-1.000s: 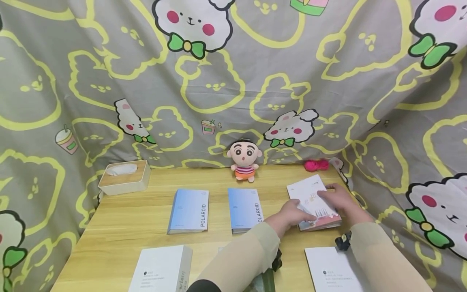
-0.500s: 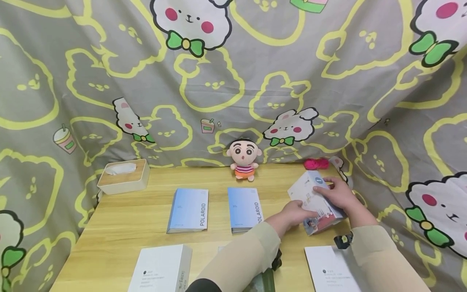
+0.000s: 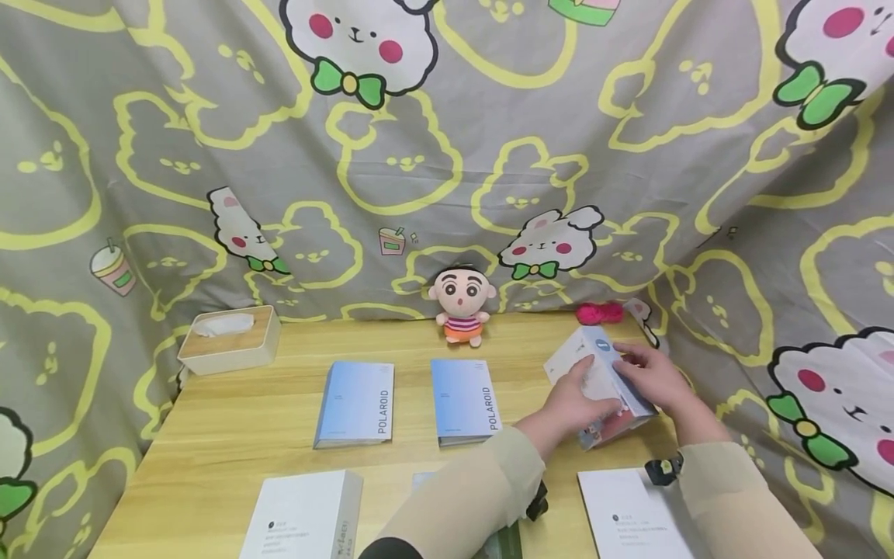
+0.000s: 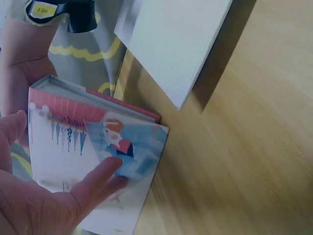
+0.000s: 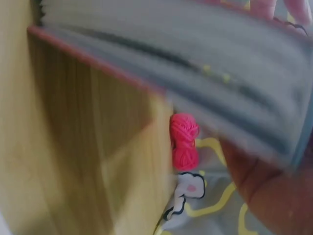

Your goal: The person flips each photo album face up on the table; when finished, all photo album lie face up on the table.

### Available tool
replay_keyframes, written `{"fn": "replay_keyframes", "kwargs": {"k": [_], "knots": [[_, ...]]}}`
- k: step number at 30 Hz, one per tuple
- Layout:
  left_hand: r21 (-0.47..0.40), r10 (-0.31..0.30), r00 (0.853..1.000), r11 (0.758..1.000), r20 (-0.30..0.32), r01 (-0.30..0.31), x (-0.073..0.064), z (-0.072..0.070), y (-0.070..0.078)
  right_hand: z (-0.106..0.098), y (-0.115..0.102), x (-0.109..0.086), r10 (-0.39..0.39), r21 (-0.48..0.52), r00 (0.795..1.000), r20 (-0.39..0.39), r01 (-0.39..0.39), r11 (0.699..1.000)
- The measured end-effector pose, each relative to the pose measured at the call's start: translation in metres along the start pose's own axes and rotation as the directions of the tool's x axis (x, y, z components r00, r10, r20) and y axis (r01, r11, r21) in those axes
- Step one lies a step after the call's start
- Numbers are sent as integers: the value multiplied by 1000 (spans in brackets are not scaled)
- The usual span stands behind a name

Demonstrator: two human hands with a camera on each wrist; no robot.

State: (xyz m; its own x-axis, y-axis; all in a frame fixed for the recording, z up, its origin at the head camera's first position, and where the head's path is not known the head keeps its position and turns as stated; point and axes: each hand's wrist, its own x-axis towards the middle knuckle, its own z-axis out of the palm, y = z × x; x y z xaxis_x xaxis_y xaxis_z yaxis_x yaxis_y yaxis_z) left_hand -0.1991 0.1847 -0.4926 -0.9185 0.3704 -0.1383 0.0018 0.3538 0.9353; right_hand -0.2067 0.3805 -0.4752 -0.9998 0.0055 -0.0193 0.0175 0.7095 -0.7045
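Observation:
At the table's right side, a white photo album [image 3: 599, 386] with a pink and blue illustration stands tilted, its blue-grey spine turned up to the right. My right hand [image 3: 653, 379] grips it at the spine side. In the right wrist view, the page edges of the album [image 5: 195, 63] show between the right hand's fingers [image 5: 264, 7] above and the palm side below. My left hand [image 3: 569, 400] is spread across the front cover, thumb and fingers apart. The left wrist view has the left fingers [image 4: 100, 178] lying along the cover near the picture.
Two blue POLAROID albums [image 3: 356, 404] stand left of the hands. Nearer lie a white box [image 3: 300, 512] and a white book [image 3: 621, 512]; a dark green-edged item [image 3: 513, 543] is partly under the left forearm. A tissue box [image 3: 230, 341], plush doll [image 3: 461, 307] and pink yarn [image 3: 599, 313] line the back.
The album has been tilted from lying nearly flat so its spine shows. My left hand has shifted from the near left edge up onto the cover.

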Motion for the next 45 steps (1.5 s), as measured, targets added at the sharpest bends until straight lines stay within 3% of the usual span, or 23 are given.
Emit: {"fn": "replay_keyframes", "kwargs": {"k": [10,17,20,25,29,32,39,45], "knots": [[7,-20,1000,1000,-6,20,-4,1,6,-3,7,-13,-108,118,994,26,105,987],[0,1,1000,1000,-9,-1,-7,-3,9,-1,10,-14,-114,267,992,59,94,959],[-27,2,1000,1000,-4,-2,-7,-5,9,-3,14,-15,-107,346,988,115,61,936],[-61,-29,1000,998,-6,29,-6,-6,7,-5,23,-18,-132,461,961,243,5,887],[-57,-42,999,997,-4,42,-3,-6,3,-6,26,-19,-193,502,939,284,26,865],[-65,-47,999,997,-3,47,-2,-5,2,-6,26,-20,-204,501,935,292,32,865],[-94,-45,999,995,-12,43,-4,-4,1,-12,16,-22,-165,408,947,277,40,912],[-138,-28,1000,990,-11,26,0,-1,-2,-11,14,-19,-201,415,950,239,88,906]]}}
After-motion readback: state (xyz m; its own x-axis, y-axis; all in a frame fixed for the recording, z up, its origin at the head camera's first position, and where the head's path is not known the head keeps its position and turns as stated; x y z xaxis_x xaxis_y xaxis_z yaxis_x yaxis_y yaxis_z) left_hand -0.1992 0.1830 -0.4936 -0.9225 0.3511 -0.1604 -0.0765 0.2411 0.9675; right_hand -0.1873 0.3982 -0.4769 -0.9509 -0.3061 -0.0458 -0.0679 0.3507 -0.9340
